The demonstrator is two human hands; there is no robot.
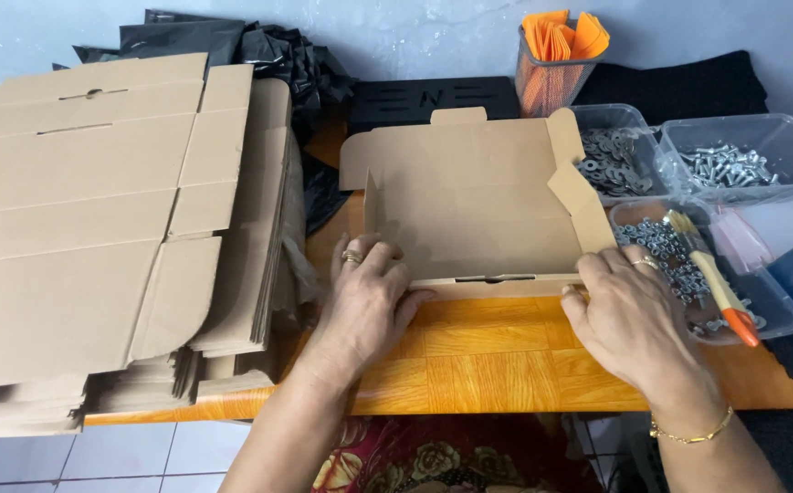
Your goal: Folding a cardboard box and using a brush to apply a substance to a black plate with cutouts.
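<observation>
Both hands are down on the front edge of a half-folded cardboard box [474, 215], which sits near the middle of the orange wood-pattern desk [478, 361]. The left hand [364, 297] lies with fingers spread and loosely curled over the box's front-left corner, pressing the low front wall down rather than gripping it. The right hand [629, 315] is curled at the front-right corner, fingertips on the edge where the side flap meets the front; it looks part closed, pinching or pushing the card (the thumb is hidden, so I cannot tell how firm the hold is). Holding the 2 corners at once seems to keep the front wall square while the side flaps stand up.

To the left rises a tall stack of flat cardboard blanks [104, 228], just beside the left forearm, within easy reach. To the right are clear plastic tubs: 1 with washers [611, 160], 1 with bolts [729, 164] and a nearer one with nuts [666, 251], across which a brush with an orange handle [716, 292] rests. A mesh cup of orange papers [556, 59] stands behind the box.
</observation>
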